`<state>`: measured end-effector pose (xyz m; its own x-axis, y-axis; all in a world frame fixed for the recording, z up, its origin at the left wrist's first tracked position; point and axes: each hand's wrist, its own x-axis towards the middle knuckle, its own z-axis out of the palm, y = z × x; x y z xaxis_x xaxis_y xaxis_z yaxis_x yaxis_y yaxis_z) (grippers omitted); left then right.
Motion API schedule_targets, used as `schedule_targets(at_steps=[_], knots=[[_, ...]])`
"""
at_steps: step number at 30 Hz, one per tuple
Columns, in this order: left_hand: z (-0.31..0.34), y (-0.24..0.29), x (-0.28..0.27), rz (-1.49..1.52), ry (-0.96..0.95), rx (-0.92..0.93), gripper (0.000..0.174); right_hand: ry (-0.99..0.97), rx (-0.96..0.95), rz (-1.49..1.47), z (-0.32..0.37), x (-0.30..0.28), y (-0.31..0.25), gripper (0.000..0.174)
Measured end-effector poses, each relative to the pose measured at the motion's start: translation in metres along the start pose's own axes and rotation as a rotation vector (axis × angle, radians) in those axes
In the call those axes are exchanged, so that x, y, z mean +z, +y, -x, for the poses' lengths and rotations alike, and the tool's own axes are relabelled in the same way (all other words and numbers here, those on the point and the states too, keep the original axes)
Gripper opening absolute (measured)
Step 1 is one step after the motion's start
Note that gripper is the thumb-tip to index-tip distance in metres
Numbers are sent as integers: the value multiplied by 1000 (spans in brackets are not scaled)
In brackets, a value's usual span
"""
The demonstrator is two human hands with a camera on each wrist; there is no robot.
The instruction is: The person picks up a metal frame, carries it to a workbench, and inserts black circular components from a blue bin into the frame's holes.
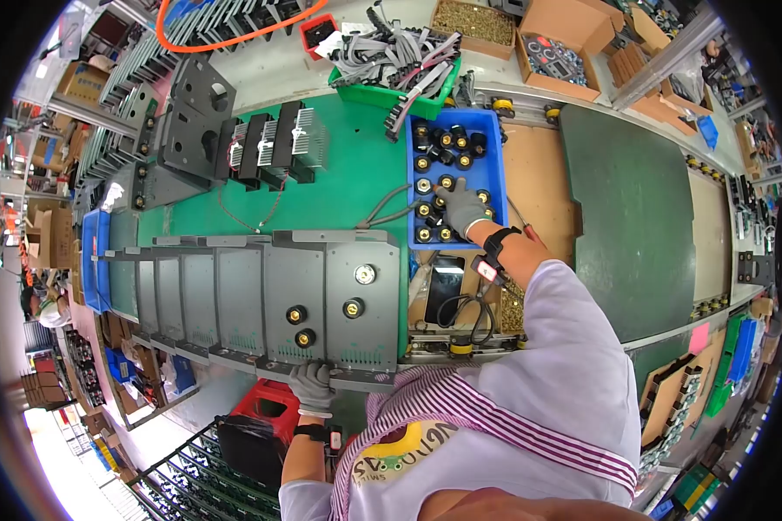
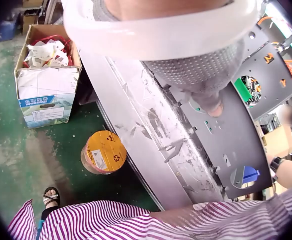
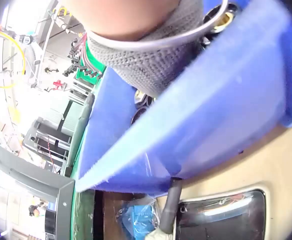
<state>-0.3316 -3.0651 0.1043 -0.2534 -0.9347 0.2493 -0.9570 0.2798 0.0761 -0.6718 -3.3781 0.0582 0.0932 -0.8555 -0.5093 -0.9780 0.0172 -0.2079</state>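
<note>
Several grey metal panels (image 1: 361, 334) overlap in a row. Two black round parts with brass centres (image 1: 296, 314) stand on one panel; a similar part (image 1: 353, 307) and a silver-topped one (image 1: 365, 274) stand on the nearest panel. My gloved left hand (image 1: 312, 388) rests at the panels' front edge; the left wrist view has this hand (image 2: 201, 75) over the flange, a fingertip touching the panel face (image 2: 236, 135). My gloved right hand (image 1: 467, 210) reaches into a blue bin (image 1: 499, 156) of black parts, fingers spread among them. The bin wall (image 3: 211, 110) hides those fingertips in the right wrist view.
Behind the panels are black finned units (image 1: 274, 143) and a green bin (image 1: 439, 106) heaped with cables. A phone (image 1: 445, 286) lies in front of the blue bin. To the right is a dark green board (image 1: 630, 226). A yellow-topped roll (image 2: 106, 151) sits on the floor.
</note>
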Motion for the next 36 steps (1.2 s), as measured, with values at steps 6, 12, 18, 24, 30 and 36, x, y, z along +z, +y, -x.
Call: schedule_targets(at_steps=[6,12,18,24,30,36], knots=[[3,-1,4,-10,4,-9,22,29,-26,-4,-19,-6,2,58],[7,-1,6,-8,14,-15,21,-32,-50,-8,-35,-16,8,58],[7,0,4,-24,2,-16,22,54,-145,87,-26,-16,6,62],[8,1,4,-45,-66,-34,22,191,-386,109,-43,5,25,46],[6,0,-8,-77,-296,-45,35,169,-577,59,-48,-3,30,43],[34,-20,29,-138,-11,97,34,55,-442,47,-31,-13,29,46]])
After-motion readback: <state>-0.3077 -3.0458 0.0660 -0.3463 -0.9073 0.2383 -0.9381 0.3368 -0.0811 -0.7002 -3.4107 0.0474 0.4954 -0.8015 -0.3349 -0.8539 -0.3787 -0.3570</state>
